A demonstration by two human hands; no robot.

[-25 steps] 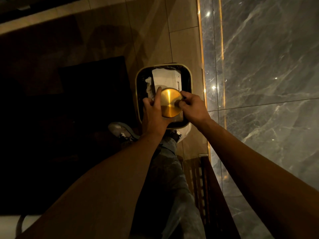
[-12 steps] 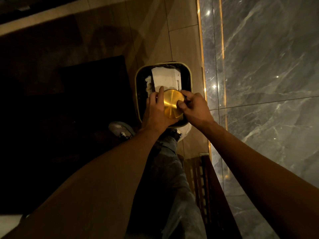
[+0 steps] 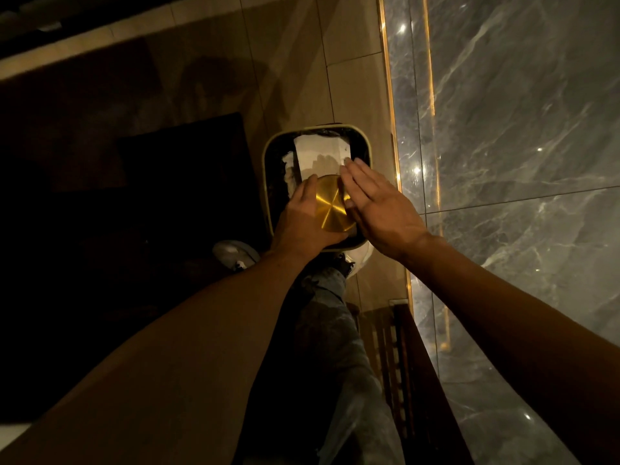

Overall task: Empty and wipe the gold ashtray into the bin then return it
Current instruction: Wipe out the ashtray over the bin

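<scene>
The round gold ashtray (image 3: 331,203) is held upside down over the bin (image 3: 267,169), its shiny flat base facing up. My left hand (image 3: 303,218) grips it from the left and below. My right hand (image 3: 377,204) is flat with fingers stretched out, just right of the ashtray and touching or nearly touching its edge. The bin is square with rounded corners, a pale rim and a black liner. White paper (image 3: 318,156) lies inside it.
A grey marble wall (image 3: 520,146) with a gold strip rises close on the right. A dark rug (image 3: 174,182) lies left of the bin on the tiled floor. My legs and shoes (image 3: 236,253) stand just before the bin. A dark wooden rack (image 3: 399,357) sits lower right.
My right hand has let go of the ashtray's rim and opened flat beside it. The ashtray stays over the bin in my left hand.
</scene>
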